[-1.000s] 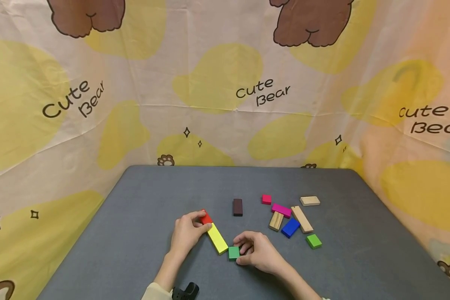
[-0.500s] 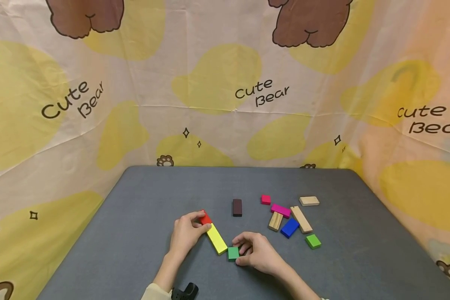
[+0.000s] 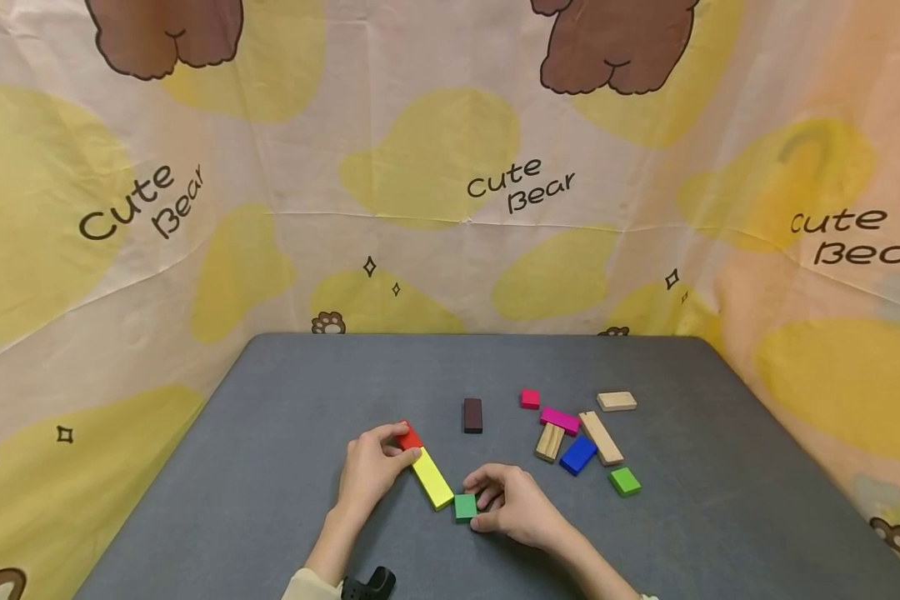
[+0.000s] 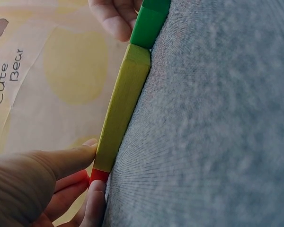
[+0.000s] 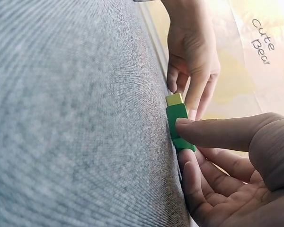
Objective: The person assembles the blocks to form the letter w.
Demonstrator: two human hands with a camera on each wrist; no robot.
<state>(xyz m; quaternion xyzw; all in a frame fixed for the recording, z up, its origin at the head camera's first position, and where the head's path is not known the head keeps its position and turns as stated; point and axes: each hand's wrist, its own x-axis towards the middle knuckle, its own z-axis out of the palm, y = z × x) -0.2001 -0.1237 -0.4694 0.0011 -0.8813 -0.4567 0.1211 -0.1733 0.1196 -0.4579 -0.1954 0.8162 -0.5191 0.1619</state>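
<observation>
1. We take the yellow block (image 3: 432, 478) as landmark; it lies flat on the grey table (image 3: 270, 467), running diagonally.
2. Left hand (image 3: 371, 467) sits at the yellow block's far-left end, fingers curled, pinching the small red block (image 3: 411, 436); in the left wrist view the thumb (image 4: 61, 158) also touches the yellow block's side.
3. Red block butts against the yellow block's far end, touching.
4. Small green block (image 3: 465, 506) touches the yellow block's near end, so the three form one line.
5. Right hand (image 3: 513, 504) is just right of the yellow block's near end, fingers curled, thumb and fingertips pinching the small green block.
6. Dark brown block (image 3: 472, 414) lies beyond the yellow block, apart from it.
7. Well right of the yellow block we see a loose cluster: two pink blocks (image 3: 562, 419), three plain wooden blocks (image 3: 602, 437), a blue block (image 3: 578, 455) and a second green block (image 3: 625, 481).
</observation>
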